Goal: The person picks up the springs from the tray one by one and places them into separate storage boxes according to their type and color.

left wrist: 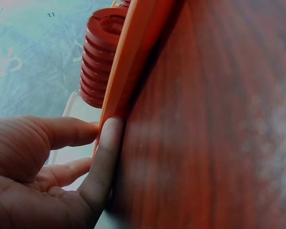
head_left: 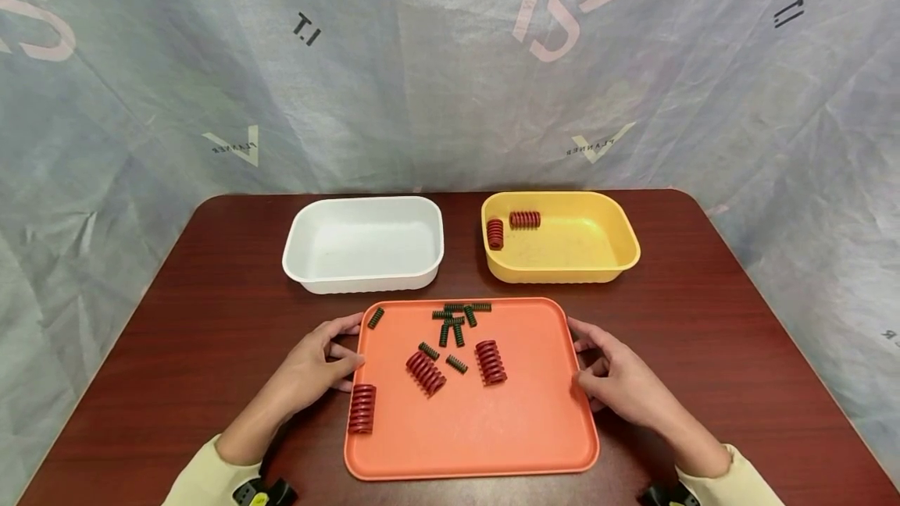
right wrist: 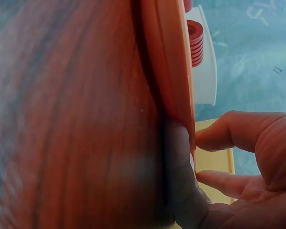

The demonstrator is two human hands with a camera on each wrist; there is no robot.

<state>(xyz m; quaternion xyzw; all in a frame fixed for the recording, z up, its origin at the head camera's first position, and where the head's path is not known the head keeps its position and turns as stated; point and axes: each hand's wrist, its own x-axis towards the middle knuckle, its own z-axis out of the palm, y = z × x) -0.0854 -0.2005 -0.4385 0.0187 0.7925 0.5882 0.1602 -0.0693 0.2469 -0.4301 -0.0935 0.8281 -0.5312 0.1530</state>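
An orange tray (head_left: 520, 428) lies on the table between both hands. My left hand (head_left: 305, 373) grips its left edge, the thumb at the rim and a finger (left wrist: 102, 162) against the underside. The right hand (head_left: 626, 381) holds the opposite edge the same way, one finger (right wrist: 178, 152) tucked beneath the rim. On the tray are three thick red coil springs: one by the left edge (head_left: 362, 409), one near the middle (head_left: 426, 373) and one right of it (head_left: 490, 362). Several small dark green springs (head_left: 457, 334) are scattered mostly toward the tray's far side, one (head_left: 376, 318) in the far left corner.
Behind the tray, a white bin (head_left: 362, 283) stands on the left with no springs visible inside. A yellow bin (head_left: 562, 275) on the right holds two red springs (head_left: 524, 219). The dark reddish wooden table (head_left: 176, 334) meets a grey printed sheet (head_left: 351, 100) behind.
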